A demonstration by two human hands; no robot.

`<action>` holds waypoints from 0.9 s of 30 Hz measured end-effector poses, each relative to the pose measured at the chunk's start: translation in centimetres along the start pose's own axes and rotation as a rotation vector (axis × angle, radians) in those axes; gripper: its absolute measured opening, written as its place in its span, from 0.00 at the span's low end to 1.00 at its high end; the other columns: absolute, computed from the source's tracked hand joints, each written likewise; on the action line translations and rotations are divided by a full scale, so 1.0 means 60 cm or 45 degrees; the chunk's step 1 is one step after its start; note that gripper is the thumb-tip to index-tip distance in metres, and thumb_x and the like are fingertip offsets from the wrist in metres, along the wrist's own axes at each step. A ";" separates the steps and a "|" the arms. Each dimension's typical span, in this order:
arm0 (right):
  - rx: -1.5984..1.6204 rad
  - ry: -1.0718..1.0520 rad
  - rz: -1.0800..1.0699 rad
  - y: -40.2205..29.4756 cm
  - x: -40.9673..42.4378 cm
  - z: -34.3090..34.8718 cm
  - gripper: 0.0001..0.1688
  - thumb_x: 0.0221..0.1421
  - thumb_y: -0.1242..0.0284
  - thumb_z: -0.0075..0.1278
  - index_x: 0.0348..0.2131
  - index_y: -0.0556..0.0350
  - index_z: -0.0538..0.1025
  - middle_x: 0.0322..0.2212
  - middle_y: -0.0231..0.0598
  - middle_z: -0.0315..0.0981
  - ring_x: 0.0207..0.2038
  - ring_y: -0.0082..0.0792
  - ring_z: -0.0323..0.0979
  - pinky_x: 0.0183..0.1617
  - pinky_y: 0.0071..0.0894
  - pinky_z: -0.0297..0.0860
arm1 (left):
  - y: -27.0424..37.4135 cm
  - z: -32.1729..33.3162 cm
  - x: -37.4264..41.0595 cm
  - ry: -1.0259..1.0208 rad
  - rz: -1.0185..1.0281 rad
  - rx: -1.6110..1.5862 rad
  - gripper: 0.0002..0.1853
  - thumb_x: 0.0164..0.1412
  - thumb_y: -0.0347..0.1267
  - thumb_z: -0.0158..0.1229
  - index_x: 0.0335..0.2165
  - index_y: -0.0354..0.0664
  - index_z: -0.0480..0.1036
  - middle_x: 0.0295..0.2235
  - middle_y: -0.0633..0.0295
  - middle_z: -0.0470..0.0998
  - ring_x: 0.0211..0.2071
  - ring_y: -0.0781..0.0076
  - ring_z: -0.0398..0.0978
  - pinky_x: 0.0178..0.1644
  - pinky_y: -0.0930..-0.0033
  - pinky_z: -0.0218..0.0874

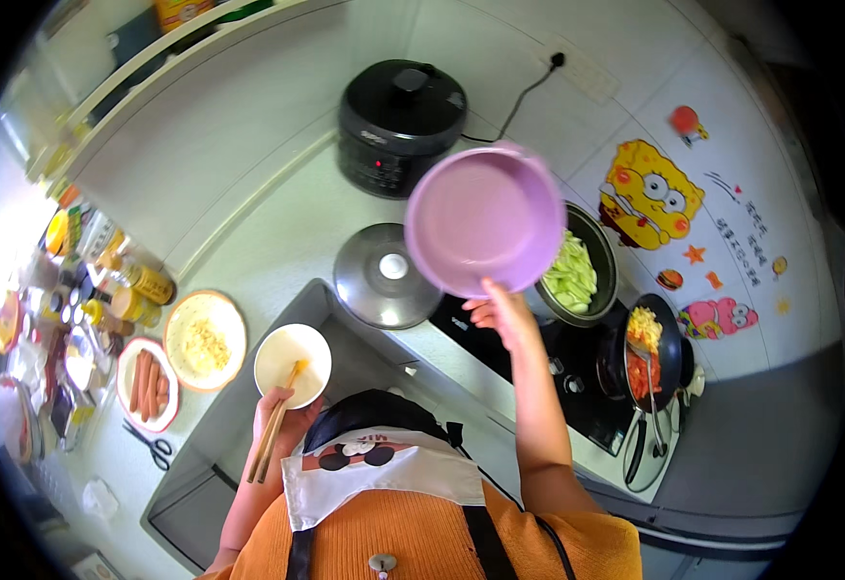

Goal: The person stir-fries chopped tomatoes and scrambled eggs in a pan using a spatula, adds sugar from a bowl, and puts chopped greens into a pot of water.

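My left hand (286, 420) holds a white bowl (275, 362) over the grey sink (176, 471), with a pair of wooden chopsticks (270, 442) pinned against its rim. The chopstick tips rest inside and look yellowish. In my right hand (500, 315) is a pink plastic basin (476, 217), gripped by its near edge and tipped so that its inside shows. Only faint wet marks appear in it. Behind the basin stands a deep pot (605, 250) holding sliced green vegetable (574, 279); the basin hides the pot's left part.
A frying pan (672, 348) with egg and tomato sits on the black cooktop (574, 406). A metal lid (364, 272) and a black electric pressure cooker (402, 130) stand on the counter. Leftward are a plate with chopped bits (205, 301), sausages (148, 384), scissors (153, 446) and several bottles (136, 279).
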State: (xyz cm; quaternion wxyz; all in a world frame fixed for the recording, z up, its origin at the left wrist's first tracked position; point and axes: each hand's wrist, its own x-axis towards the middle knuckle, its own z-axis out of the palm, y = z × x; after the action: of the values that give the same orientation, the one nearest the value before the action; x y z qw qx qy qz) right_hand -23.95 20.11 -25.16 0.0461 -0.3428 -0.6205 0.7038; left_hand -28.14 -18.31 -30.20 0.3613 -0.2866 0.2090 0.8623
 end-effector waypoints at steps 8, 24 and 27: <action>-0.336 -0.664 0.537 0.140 0.097 0.275 0.33 0.56 0.47 0.40 0.38 0.61 0.72 0.23 0.39 0.77 0.19 0.23 0.73 0.20 0.18 0.69 | 0.038 -0.065 -0.051 0.116 0.184 -0.107 0.29 0.46 0.23 0.48 0.51 0.38 0.59 0.47 0.54 0.69 0.47 0.58 0.70 0.47 0.56 0.65; -0.330 -0.258 0.124 0.187 -0.063 0.166 0.19 0.62 0.64 0.42 0.50 0.48 0.68 0.39 0.35 0.74 0.30 0.21 0.74 0.32 0.20 0.70 | 0.101 -0.080 0.011 -0.030 -0.126 0.061 0.25 0.47 0.23 0.51 0.48 0.38 0.63 0.45 0.55 0.72 0.46 0.59 0.71 0.46 0.55 0.68; -0.396 0.085 0.116 0.210 -0.186 0.052 0.16 0.61 0.68 0.43 0.48 0.49 0.70 0.37 0.33 0.75 0.30 0.22 0.74 0.32 0.21 0.69 | 0.072 -0.047 0.042 -0.097 -0.261 0.106 0.26 0.47 0.22 0.50 0.49 0.40 0.63 0.46 0.55 0.71 0.47 0.59 0.71 0.46 0.54 0.67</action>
State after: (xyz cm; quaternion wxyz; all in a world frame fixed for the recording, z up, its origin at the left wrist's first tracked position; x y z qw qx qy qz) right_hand -12.58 9.19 -31.85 -0.0191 -0.3966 -0.7040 0.5888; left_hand -31.81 -21.44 -33.32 0.4668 -0.2582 0.2003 0.8218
